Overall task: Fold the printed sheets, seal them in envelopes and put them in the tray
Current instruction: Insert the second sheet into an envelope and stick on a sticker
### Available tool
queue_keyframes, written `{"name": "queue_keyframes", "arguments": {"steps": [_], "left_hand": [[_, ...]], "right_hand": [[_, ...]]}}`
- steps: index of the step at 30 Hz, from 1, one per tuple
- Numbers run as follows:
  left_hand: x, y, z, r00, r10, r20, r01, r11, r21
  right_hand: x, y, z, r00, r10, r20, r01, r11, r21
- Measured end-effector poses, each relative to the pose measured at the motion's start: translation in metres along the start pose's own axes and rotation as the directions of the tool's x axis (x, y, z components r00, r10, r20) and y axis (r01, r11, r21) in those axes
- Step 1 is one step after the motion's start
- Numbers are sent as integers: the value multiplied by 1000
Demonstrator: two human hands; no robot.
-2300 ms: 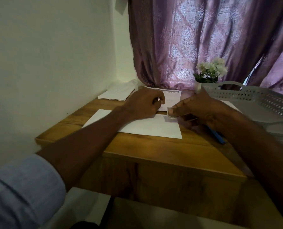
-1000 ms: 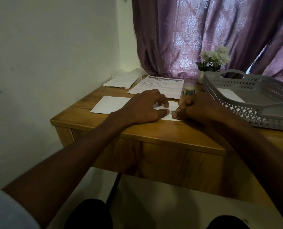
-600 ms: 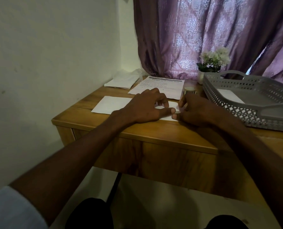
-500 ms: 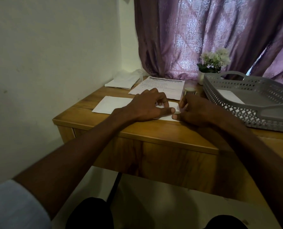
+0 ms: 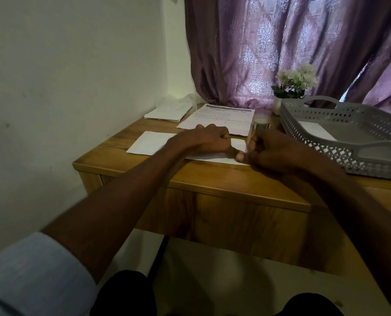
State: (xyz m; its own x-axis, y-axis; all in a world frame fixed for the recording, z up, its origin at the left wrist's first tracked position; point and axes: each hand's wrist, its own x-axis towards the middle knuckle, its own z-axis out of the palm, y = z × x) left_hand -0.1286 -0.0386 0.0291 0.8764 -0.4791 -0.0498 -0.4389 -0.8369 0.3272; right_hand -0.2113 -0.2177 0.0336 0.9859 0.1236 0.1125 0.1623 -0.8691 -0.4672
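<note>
A white envelope (image 5: 150, 143) lies flat on the wooden desk (image 5: 224, 179), mostly covered by my hands. My left hand (image 5: 209, 140) rests on its middle, fingers loosely bent and thumb stretched flat along the near edge. My right hand (image 5: 272, 150) sits at the envelope's right end, fingers curled, pinching a small clear tape strip (image 5: 249, 136) against it. A printed sheet (image 5: 226, 117) lies just behind the hands. At the right stands the grey perforated tray (image 5: 327, 115), with a sealed envelope (image 5: 315, 131) inside it.
A tape roll (image 5: 261, 123) stands between the printed sheet and the tray. A pile of spare envelopes (image 5: 169, 110) in plastic lies at the back left by the wall. A small flower pot (image 5: 292, 84) and a purple curtain (image 5: 281, 46) close off the back.
My right hand brought the tape strip down to the envelope's right end. My left hand stayed on the envelope, and its index finger has pulled back, leaving the thumb flat.
</note>
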Motion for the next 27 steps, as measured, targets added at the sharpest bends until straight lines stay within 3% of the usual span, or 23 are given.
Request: {"name": "queue_keyframes", "arguments": {"steps": [5, 10, 13, 20, 27], "left_hand": [[-1, 4, 0, 999, -17, 38, 19, 999, -42], [1, 3, 2, 999, -32, 29, 34, 997, -70], [4, 0, 9, 999, -4, -33, 2, 999, -54], [2, -3, 11, 997, -13, -81, 8, 998, -67], [-3, -3, 9, 997, 33, -76, -40, 994, -99]], "right_hand": [[4, -1, 10, 997, 5, -75, -10, 998, -68], [7, -1, -2, 996, 11, 83, -9, 999, -31], [7, 4, -4, 994, -5, 108, 8, 1000, -25], [3, 15, 14, 979, -15, -202, 25, 999, 48], [11, 15, 16, 965, -7, -260, -4, 999, -41]]}}
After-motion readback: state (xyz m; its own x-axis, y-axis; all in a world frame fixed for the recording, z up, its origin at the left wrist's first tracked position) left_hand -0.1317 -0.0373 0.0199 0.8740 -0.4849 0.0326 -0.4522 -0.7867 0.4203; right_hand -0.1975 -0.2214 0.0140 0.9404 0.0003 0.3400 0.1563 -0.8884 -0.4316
